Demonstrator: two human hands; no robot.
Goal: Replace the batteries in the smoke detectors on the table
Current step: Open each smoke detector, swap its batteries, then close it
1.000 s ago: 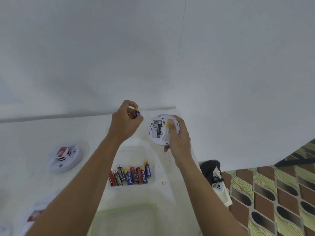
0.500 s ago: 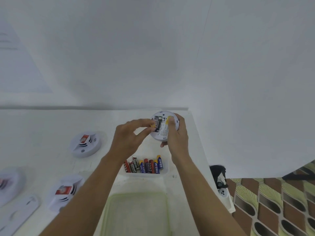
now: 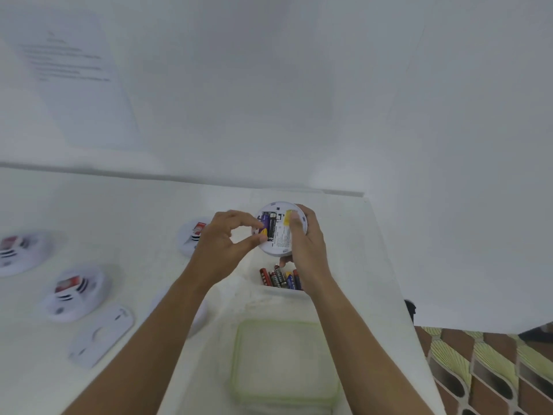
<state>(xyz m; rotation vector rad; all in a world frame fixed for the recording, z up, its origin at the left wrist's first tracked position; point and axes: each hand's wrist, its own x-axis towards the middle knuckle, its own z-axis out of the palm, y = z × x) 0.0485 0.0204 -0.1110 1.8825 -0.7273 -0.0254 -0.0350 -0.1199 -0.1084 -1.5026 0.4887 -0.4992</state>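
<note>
battery could seat crooked or slip

above the white bench (image 3: pixel 125 211), the right hand (image 3: pixel 305 250) grips the round white smoke detector (image 3: pixel 282 229), back up. the left hand (image 3: pixel 223 245) pinches the blue-and-yellow battery (image 3: pixel 264 225) into its bay beside 1 black cell; a tilted press could pop it into the clear tub of spare batteries (image 3: pixel 279 279).

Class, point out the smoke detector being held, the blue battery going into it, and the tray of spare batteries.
Smoke detector (image 3: pixel 281 235), head view, labelled back.
Blue battery (image 3: pixel 264 220), head view, its body.
Tray of spare batteries (image 3: pixel 254 280), head view, left wall.
</note>
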